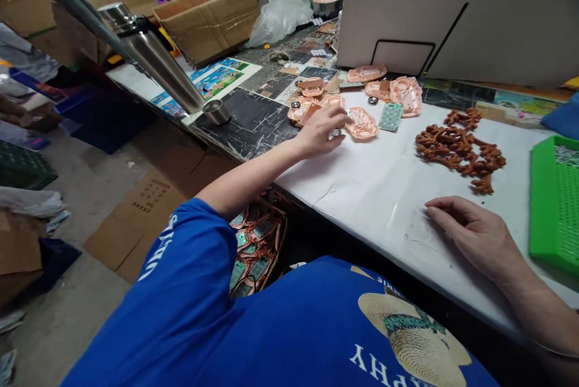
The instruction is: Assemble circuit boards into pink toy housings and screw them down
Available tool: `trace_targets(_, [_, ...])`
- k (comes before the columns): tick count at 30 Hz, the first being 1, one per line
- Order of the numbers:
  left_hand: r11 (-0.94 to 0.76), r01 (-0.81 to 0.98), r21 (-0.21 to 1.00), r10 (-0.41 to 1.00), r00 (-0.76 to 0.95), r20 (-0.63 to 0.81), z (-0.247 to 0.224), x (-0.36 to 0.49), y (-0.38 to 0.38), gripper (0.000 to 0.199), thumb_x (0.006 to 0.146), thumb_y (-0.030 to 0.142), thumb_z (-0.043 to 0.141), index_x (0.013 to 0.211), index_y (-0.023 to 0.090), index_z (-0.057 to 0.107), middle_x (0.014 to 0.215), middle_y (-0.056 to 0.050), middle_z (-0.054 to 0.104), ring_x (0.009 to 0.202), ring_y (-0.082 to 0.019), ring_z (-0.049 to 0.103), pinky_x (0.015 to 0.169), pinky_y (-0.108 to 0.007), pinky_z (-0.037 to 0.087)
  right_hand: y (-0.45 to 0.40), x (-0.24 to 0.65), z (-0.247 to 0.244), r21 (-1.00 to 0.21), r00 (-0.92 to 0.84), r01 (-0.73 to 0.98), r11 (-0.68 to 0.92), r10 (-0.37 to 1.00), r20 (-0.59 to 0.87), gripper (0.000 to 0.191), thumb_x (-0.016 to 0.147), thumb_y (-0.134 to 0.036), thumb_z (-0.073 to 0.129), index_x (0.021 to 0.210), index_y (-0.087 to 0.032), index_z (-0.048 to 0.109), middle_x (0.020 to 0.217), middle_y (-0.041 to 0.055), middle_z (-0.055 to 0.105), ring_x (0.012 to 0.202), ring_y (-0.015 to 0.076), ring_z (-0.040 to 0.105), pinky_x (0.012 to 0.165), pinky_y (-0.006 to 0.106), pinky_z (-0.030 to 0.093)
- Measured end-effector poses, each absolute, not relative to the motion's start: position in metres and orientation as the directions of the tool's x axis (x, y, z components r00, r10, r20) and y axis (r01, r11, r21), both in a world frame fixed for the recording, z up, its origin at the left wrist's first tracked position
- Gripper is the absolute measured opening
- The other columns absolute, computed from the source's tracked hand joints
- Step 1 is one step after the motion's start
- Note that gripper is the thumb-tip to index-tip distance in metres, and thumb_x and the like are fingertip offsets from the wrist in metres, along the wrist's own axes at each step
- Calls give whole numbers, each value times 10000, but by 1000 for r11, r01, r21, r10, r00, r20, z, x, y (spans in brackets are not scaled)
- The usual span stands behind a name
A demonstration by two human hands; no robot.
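Observation:
My left hand (323, 131) reaches across to the pink plastic shell halves, its fingers spread and bent over them. A small round speaker (335, 132) shows between the thumb and fingers, and a pink shell half (362, 124) with thin wires lies at the fingertips. More pink shell parts (311, 87) are behind the hand. Just right of them lies a green circuit board (391, 117). My right hand (474, 236) rests on the white tabletop (362, 194), loosely curved, with nothing visible in it. Beyond it is a heap of brown moulded plastic pieces (459, 149).
A green perforated basket (554, 206) stands at the right. At the left edge are a steel thermos (158, 55) and its metal cup (216, 112). A large white carton (452, 19) closes off the back. Below the table, a box holds wired pink shells (253, 248).

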State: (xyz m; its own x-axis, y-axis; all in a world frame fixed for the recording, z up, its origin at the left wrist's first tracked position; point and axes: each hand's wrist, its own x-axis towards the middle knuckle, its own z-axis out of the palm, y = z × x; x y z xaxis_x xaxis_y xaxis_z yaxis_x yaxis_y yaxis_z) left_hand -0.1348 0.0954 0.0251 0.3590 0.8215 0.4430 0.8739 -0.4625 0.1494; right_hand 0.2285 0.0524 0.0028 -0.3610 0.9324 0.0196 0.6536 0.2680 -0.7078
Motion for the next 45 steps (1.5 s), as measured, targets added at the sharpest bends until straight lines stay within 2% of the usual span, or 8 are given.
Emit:
trace_targets(4, [-430,903,28,866,403,297,18,-92,123,242,884,296,643,1036,117,700,1160,-179,626,1129,-326,553,934,-434,428,54,231,-1,-696,-417,622,359,904,94,291,851,-498,623,900,-226,713,862,58,729,747,231,653,724,369,499])
trace_targets(8, [-360,930,72,897,325,299,10,-66,114,297,968,358,553,901,113,706,1063,-171,637,1002,-286,578,840,-391,425,52,229,2,-693,-451,598,403,884,126,247,883,-448,603,894,-225,707,846,47,721,747,217,654,731,361,495])
trace_targets(17, [-797,586,148,597,724,346,-3,-11,-5,266,1030,237,423,936,160,659,987,-85,654,880,-193,549,761,-318,419,49,229,10,-807,-295,474,353,927,232,191,901,-375,620,937,-200,687,740,20,662,585,157,565,546,298,436])
trace_targets(23, [-794,568,219,600,670,437,-13,0,-22,276,1035,304,449,896,155,636,960,-66,682,869,-189,556,771,-325,448,50,196,37,-539,-524,473,696,715,463,106,949,-201,598,933,-158,693,859,52,694,754,161,626,692,284,474])
trace_targets(30, [-818,529,225,561,648,515,-18,0,-20,199,1017,260,507,985,133,657,961,-70,709,928,-190,593,837,-331,497,82,103,44,-138,-866,487,862,497,47,187,953,-112,567,1076,-139,705,1051,122,698,899,211,590,699,297,375])
trace_targets(34, [-832,517,200,526,625,576,-20,-1,-20,177,1006,246,537,946,130,656,931,-59,717,850,-167,610,749,-301,497,91,94,49,-106,-885,463,880,453,-110,195,949,-82,537,1010,-143,712,999,115,684,848,198,564,649,296,320])
trace_targets(41, [-817,567,104,485,578,656,-14,-1,-21,135,998,222,558,985,138,663,1024,-67,743,857,-160,640,705,-288,472,73,166,70,-322,-611,453,831,553,567,80,914,-106,593,926,-161,649,923,58,621,808,168,564,732,302,456])
trace_targets(45, [-757,652,39,534,585,610,-3,6,-20,191,1009,231,527,891,165,662,890,-41,727,773,-152,603,639,-292,397,45,217,68,-368,-394,504,781,587,707,81,921,-142,626,941,-217,653,934,41,623,773,159,595,658,295,496])
